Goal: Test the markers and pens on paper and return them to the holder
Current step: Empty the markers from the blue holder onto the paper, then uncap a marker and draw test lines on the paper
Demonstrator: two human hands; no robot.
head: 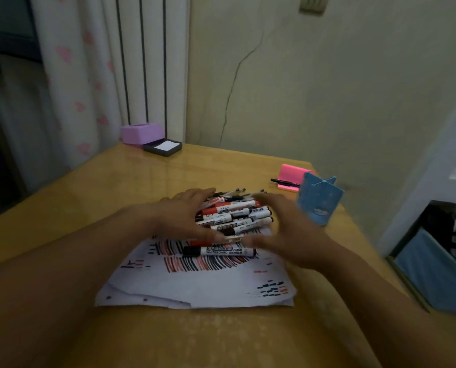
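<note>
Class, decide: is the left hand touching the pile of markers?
Touching. The head view shows the left hand pressed against the pile of markers, its fingers overlapping their ends.

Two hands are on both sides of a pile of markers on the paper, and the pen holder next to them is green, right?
Not quite. The pen holder is blue, not green, as the head view shows. The rest is right: the left hand and the right hand are on both sides of the pile of markers on the paper.
</note>
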